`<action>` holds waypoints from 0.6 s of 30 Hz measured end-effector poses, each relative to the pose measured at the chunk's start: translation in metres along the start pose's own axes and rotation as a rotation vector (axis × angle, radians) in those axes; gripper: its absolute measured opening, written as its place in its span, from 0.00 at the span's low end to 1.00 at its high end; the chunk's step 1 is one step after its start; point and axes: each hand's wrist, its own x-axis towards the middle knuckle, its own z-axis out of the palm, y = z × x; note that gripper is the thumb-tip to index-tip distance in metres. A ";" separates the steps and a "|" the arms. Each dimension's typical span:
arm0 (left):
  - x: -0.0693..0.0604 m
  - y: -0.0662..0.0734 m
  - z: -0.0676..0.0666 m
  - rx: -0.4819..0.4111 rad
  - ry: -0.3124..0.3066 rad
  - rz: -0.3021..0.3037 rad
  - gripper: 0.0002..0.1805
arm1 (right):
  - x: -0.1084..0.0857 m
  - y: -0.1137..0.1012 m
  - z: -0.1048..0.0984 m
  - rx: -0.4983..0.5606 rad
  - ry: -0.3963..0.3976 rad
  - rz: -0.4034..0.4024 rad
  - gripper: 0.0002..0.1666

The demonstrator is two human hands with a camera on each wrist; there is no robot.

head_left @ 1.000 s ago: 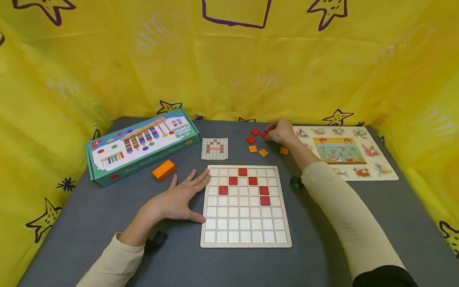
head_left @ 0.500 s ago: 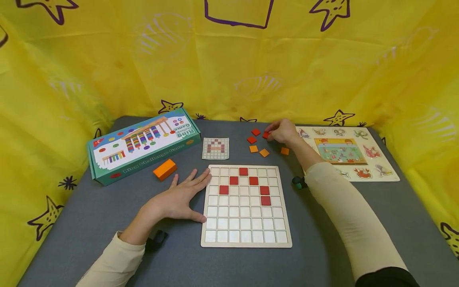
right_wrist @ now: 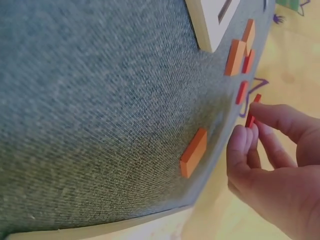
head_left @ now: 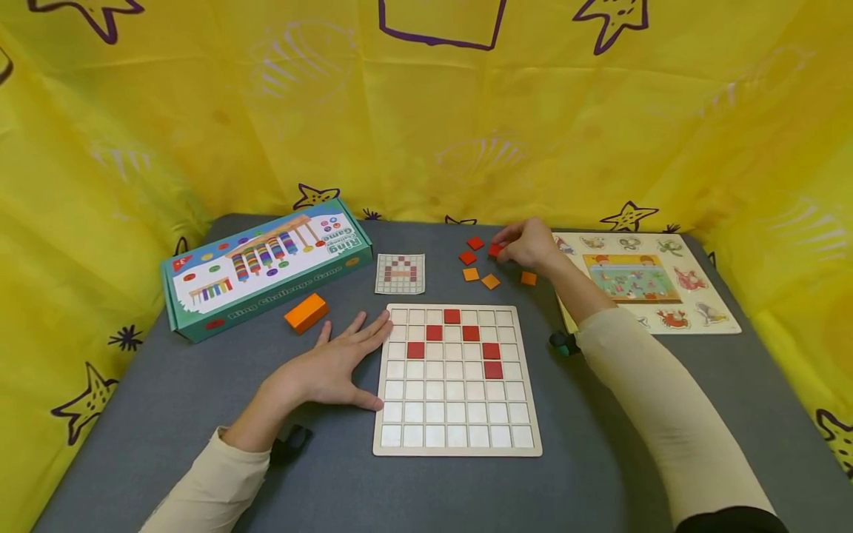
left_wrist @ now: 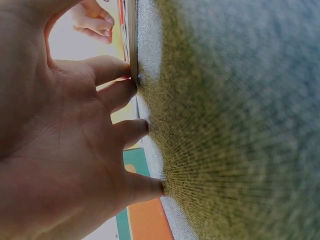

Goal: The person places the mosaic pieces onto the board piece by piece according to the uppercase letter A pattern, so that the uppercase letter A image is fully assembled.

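In the head view a wooden grid board (head_left: 457, 450) lies on the table, with several red square tiles (head_left: 452, 316) set in its upper cells. My left hand (head_left: 329, 370) rests spread on the table at the board's left side; thumb and fingertips touch that edge. Far back, my right hand (head_left: 529, 246) pinches a red tile (right_wrist: 257, 98) between thumb and fingers, which the right wrist view shows up close. Beside it lie loose red tiles (head_left: 467, 257) and orange tiles (head_left: 490, 281). Behind the board sits a small pattern card (head_left: 400, 274) with a printed grid.
At the back left lies a green Ring Challenge Game box (head_left: 266, 266). An orange block (head_left: 306, 313) stands between that box and my left hand. A picture puzzle board (head_left: 706, 303) is at the right, partly under my right forearm. Yellow cloth (head_left: 426, 111) hangs behind the table.
My right hand and forearm have shifted slightly to the right near the red tile. The left hand keeps its place at the board.
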 end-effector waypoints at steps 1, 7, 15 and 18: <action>0.000 0.000 0.000 0.002 0.000 0.001 0.68 | -0.002 -0.001 0.000 -0.005 -0.002 -0.002 0.18; 0.000 0.000 0.000 0.005 0.002 0.005 0.68 | -0.012 -0.004 0.000 -0.001 -0.015 -0.016 0.18; 0.000 0.001 -0.001 -0.002 0.000 0.002 0.68 | -0.025 -0.007 0.002 -0.002 -0.056 -0.047 0.18; 0.000 0.000 -0.001 0.001 0.002 0.004 0.68 | -0.030 -0.009 0.004 0.007 -0.065 -0.057 0.18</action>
